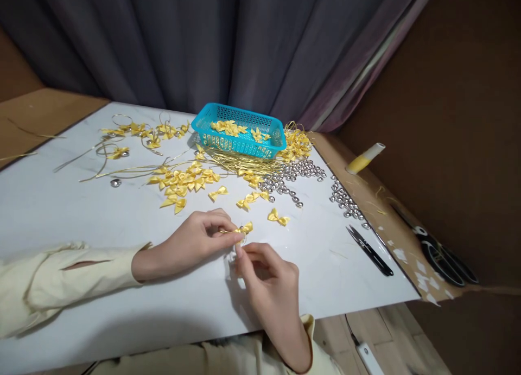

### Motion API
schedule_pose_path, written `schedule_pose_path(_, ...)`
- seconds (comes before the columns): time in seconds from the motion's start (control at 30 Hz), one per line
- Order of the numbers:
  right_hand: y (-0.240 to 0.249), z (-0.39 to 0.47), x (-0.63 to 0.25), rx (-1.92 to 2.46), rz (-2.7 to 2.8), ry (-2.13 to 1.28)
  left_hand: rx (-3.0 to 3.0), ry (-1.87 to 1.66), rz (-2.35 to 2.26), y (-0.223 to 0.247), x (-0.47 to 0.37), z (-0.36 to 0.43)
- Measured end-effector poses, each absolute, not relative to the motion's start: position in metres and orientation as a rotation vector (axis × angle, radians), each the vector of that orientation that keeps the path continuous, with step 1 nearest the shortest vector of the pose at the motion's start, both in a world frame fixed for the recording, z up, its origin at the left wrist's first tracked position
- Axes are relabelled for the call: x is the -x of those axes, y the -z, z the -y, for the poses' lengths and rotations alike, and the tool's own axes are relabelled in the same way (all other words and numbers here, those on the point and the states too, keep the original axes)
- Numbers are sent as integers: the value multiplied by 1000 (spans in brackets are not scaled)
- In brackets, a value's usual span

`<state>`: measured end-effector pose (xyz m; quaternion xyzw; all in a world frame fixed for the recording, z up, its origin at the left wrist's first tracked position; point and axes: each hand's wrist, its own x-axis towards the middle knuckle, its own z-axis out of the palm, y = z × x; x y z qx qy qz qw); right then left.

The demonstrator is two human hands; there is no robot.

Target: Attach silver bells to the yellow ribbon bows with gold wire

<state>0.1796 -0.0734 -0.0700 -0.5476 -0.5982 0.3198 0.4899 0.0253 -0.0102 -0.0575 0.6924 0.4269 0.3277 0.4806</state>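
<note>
My left hand (195,236) pinches a small yellow ribbon bow (248,227) between thumb and fingertips, above the white table top. A thin gold cord shows by its fingers. Just below and to the right, my right hand (268,277) is closed in a pinch close against the bow; what lies between its fingertips is too small to make out. Beyond the hands lie loose yellow bows (278,217), and a larger heap of bows (185,178) spreads farther back on the left.
A blue basket (240,147) with some bows stands at the back. Gold cords (244,161) lie before it, silver beads (301,170) to their right. Finished-looking cord loops (154,131) sit back left. Thread snips (369,251), black-handled scissors (442,258) and a yellow-white tube (365,159) lie right.
</note>
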Motion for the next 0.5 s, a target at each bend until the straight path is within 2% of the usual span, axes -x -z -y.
schedule_pose_path(0.13, 68, 70, -189, 1345, 1339, -590, -1790, -808, -1035, 57, -24, 10)
schedule_pose_path(0.33, 68, 63, -195, 1281, 1371, -1085, -1991, -832, -938, 61, -21, 12)
schedule_pose_path(0.5, 69, 63, -192, 1245, 1296, -1169, -2111, -904, -877, 63, -22, 11)
